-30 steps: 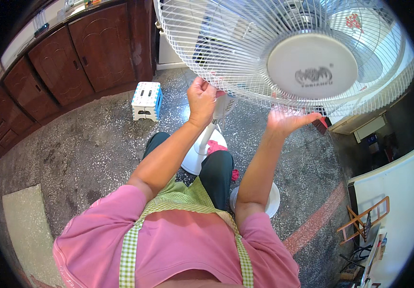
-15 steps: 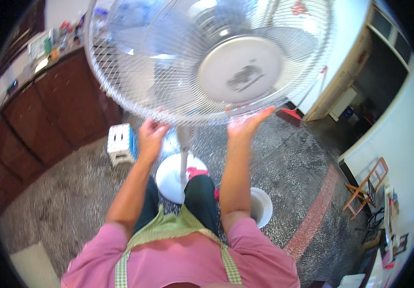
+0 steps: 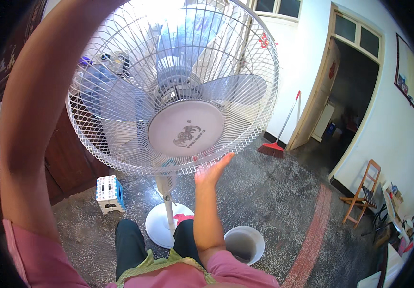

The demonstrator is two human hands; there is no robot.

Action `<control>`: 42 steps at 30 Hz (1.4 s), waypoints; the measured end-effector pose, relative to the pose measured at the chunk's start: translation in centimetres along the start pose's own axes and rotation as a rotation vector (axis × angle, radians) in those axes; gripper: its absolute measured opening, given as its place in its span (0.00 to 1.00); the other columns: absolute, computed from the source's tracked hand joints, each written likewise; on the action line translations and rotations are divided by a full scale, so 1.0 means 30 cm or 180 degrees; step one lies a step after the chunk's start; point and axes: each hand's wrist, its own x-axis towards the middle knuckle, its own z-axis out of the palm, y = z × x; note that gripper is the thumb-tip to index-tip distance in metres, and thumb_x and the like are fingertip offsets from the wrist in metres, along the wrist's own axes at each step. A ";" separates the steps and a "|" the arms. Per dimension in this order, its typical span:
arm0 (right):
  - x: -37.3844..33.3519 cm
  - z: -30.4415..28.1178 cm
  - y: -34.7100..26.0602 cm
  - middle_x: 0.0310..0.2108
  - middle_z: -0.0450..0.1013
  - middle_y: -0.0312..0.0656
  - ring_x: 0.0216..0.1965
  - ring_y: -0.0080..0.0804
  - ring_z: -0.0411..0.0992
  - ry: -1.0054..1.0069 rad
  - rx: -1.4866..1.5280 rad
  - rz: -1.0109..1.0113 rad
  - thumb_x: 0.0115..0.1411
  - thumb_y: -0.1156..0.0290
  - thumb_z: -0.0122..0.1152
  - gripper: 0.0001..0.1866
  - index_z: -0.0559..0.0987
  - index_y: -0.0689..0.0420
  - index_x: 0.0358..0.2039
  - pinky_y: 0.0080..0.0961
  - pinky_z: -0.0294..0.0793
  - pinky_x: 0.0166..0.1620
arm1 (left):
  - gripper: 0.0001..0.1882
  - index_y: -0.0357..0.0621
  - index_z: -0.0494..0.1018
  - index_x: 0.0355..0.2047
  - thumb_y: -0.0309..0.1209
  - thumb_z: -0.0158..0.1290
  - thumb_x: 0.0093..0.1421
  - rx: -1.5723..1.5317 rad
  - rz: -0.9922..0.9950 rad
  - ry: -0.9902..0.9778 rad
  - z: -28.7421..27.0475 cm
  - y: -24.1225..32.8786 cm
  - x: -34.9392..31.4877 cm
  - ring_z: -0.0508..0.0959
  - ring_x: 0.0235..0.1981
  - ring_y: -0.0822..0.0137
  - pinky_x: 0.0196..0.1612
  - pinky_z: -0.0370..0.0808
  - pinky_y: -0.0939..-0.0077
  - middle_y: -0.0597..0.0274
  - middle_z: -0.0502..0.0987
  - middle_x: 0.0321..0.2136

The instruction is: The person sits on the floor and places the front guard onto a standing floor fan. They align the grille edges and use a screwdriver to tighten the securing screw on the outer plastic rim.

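Note:
A white pedestal fan (image 3: 187, 113) stands in front of me, its wire guard wide and its blades see-through bluish. The pole (image 3: 169, 211) runs down to a round white base (image 3: 154, 228), where a pink cloth (image 3: 183, 218) lies. From below, my right hand (image 3: 210, 174) holds the guard's lower rim; the thumb sticks out to the right and the other fingers are partly hidden by the wires. My left arm (image 3: 29, 125) reaches up past the fan's left side, and its hand lies beyond the top edge of the picture.
Beside my right leg is a white bucket (image 3: 260, 242). A white and blue step stool (image 3: 106, 192) stands left of the fan base. Dark wooden cabinets (image 3: 70, 153) line the left. Farther right are a red broom (image 3: 271, 149), a doorway (image 3: 348, 101) and a folding chair (image 3: 363, 199).
My left hand has left the guard's lower rim and risen out of view at the top. My right hand stays at the lower rim. The view has shifted, showing the fan farther left and lower.

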 end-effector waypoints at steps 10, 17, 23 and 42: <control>0.008 -0.030 -0.036 0.57 0.45 0.42 0.55 0.41 0.49 0.0452 0.0052 -0.0058 0.49 0.37 0.40 0.42 0.44 0.48 0.57 0.47 0.55 0.47 | 0.19 0.39 0.72 0.38 0.40 0.43 0.53 -0.1499 -0.1179 -0.2980 0.255 -0.060 0.224 0.76 0.29 0.61 0.27 0.74 0.64 0.51 0.74 0.32; -0.004 -0.024 -0.036 0.53 0.51 0.45 0.50 0.41 0.56 0.0468 0.0025 -0.0184 0.52 0.41 0.42 0.38 0.47 0.50 0.55 0.43 0.61 0.40 | 0.15 0.38 0.74 0.34 0.35 0.49 0.48 -0.1617 -0.1173 -0.2564 0.326 -0.074 0.226 0.75 0.22 0.63 0.22 0.72 0.68 0.53 0.75 0.25; 0.021 -0.053 -0.028 0.58 0.44 0.43 0.57 0.40 0.46 0.0321 0.0051 0.0044 0.43 0.29 0.42 0.50 0.44 0.50 0.59 0.48 0.49 0.53 | 0.14 0.31 0.74 0.27 0.32 0.47 0.49 -0.1312 -0.0720 -0.2417 0.313 -0.047 0.227 0.75 0.22 0.63 0.23 0.73 0.72 0.52 0.75 0.21; 0.021 -0.060 -0.045 0.57 0.46 0.43 0.54 0.40 0.49 0.0207 -0.0041 0.0137 0.42 0.28 0.40 0.50 0.47 0.50 0.58 0.44 0.55 0.47 | 0.10 0.41 0.76 0.22 0.35 0.56 0.42 -0.1038 -0.0431 -0.1505 0.300 -0.077 0.199 0.74 0.24 0.65 0.29 0.70 0.73 0.57 0.75 0.20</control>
